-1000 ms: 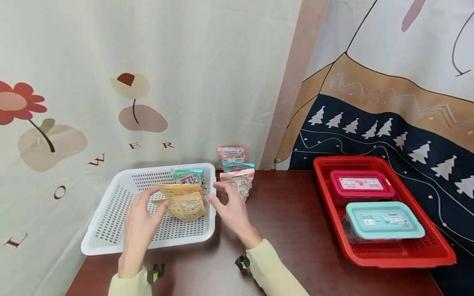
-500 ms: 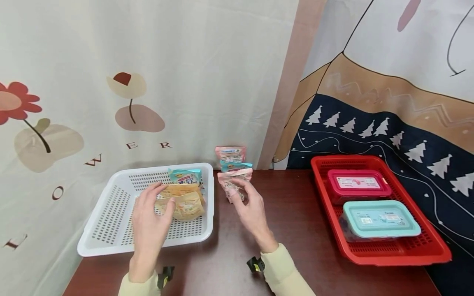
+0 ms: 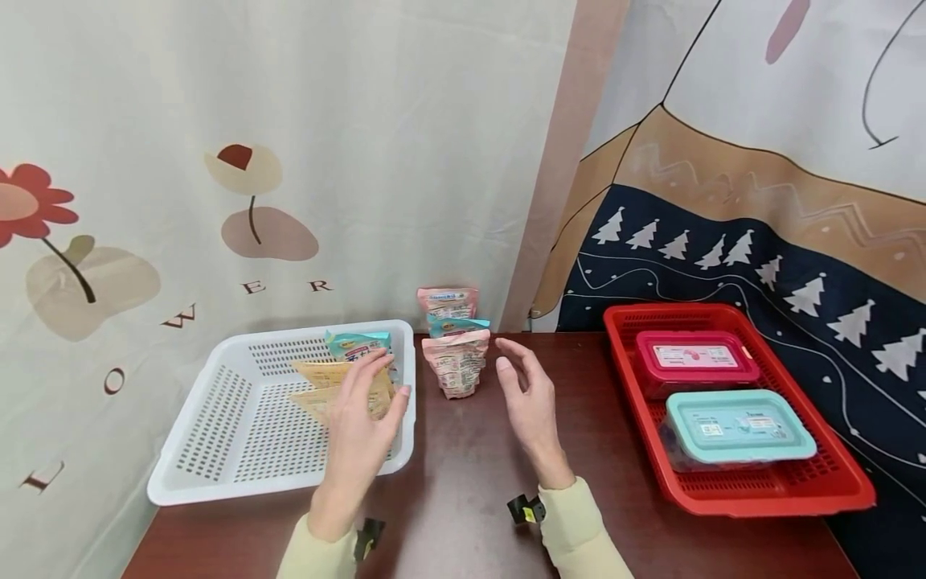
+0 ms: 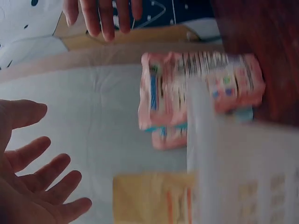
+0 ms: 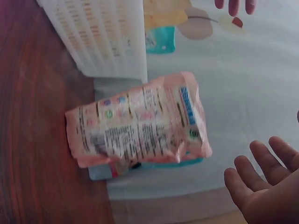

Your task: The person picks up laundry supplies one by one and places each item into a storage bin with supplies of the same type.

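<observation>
On the table [image 3: 463, 490], a pink pouch [image 3: 457, 363] stands — printed.

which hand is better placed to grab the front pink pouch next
Probably the right hand: open beside the front pink pouch, while the left hand appears over the white basket.

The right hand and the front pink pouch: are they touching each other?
Apart: the right wrist view plainly shows pale curtain between the right hand and the front pink pouch.
</observation>
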Demonstrator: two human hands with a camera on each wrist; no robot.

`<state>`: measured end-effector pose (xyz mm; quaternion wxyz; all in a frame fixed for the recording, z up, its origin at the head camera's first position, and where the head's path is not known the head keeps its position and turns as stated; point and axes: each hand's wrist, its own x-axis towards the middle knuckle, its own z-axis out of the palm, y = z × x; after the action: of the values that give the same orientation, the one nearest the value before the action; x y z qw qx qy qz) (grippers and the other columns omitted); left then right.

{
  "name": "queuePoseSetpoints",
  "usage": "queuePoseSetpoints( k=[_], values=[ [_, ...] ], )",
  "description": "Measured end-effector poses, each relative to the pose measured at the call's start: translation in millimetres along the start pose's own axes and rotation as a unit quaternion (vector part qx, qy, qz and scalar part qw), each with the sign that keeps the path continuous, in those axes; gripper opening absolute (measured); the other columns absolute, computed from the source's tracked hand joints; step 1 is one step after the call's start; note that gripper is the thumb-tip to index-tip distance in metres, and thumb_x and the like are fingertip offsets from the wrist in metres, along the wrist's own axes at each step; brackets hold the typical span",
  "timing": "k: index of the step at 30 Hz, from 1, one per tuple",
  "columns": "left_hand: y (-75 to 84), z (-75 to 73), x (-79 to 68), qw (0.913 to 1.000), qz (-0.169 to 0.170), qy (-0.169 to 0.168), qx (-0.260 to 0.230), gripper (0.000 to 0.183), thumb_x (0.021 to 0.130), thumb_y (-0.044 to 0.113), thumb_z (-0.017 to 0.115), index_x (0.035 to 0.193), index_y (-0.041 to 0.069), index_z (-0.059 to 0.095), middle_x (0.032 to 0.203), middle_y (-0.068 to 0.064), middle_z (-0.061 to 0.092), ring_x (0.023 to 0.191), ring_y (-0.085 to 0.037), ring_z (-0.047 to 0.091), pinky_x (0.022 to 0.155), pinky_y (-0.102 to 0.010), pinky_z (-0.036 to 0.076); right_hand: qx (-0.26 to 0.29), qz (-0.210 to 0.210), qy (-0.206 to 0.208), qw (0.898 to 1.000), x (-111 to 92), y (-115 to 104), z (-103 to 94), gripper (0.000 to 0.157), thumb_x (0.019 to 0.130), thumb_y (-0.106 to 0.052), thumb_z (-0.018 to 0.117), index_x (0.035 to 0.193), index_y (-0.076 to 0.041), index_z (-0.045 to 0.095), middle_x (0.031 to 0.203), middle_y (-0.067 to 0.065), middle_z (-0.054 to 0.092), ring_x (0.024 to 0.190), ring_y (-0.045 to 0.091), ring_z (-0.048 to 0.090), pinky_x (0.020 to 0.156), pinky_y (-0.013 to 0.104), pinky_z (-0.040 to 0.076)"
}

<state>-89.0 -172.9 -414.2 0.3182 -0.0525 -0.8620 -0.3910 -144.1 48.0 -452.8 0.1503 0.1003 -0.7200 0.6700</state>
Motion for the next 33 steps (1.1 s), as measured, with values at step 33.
queuePoseSetpoints(
  k=[33],
  values=[
    [-4.9,109.6,27.3,0.9263,-0.285,0.013,-0.246,0.064,0.096,0.005,0.070,0.152,-0.002,0.039,0.150,-0.027,0.049,0.142,-0.036,0.045,0.118,-0.051,0.035,0.039,0.111,-0.001,0.993,39,52,17.6,0.057,0.100,-0.031,0.070,0.147,-0.004,0.054,0.142,0.013,0.062,0.133,0.029,0.058,0.109,0.044,0.047]
  ],
)
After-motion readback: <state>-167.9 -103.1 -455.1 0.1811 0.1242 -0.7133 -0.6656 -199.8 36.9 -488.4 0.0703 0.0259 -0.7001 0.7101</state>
